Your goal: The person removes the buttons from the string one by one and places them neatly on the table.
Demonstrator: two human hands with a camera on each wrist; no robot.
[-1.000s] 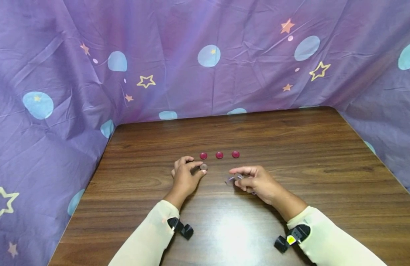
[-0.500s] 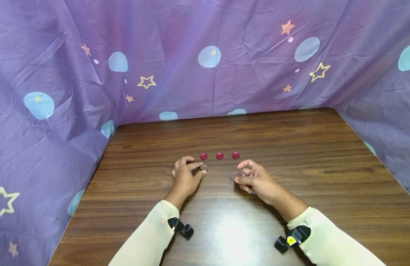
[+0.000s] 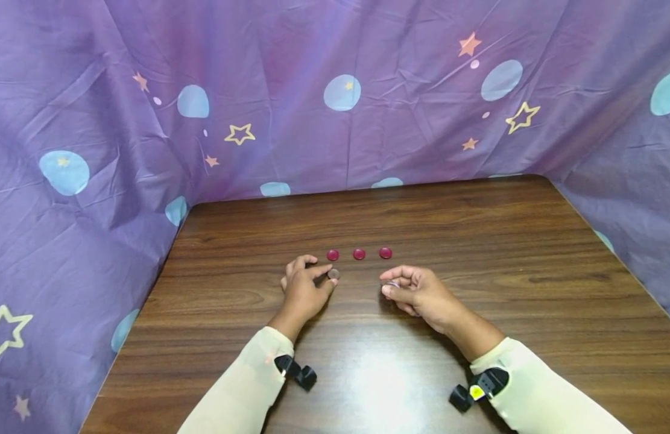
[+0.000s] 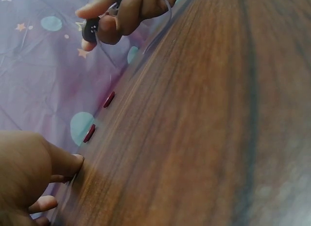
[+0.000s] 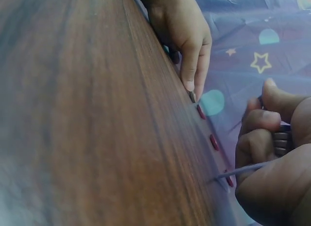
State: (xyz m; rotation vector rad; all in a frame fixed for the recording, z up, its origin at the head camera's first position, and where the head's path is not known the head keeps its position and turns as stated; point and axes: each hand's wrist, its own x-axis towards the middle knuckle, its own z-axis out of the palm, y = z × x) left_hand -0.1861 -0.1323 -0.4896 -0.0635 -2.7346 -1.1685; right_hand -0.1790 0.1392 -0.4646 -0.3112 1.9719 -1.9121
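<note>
One brown disc (image 3: 333,274) on the table (image 3: 508,259), just in front of the leftmost red disc (image 3: 333,255). Left hand (image 3: 304,292) pinches it between thumb and index finger, the other fingers resting behind.

Right hand (image 3: 421,295), well apart to the right, grips a dark button (image 4: 90,30) at the fingertips; holes show in its face. Right wrist view: small stacked pieces (image 5: 281,141) inside the curled fingers, count unclear; lavender cord (image 5: 245,168) juts out of the same grasp.

Progress (judged): red row looks laid out, three evenly spaced, middle (image 3: 359,254) and rightmost (image 3: 386,253) with nothing set before them. Nearer row seems only begun; the right hand's pieces remain to be placed. Whether the cord belongs to the layout, cannot tell.

Surroundings: purple cloth (image 3: 291,66) printed with stars; black cameras strapped over both pale sleeves (image 3: 237,386).
</note>
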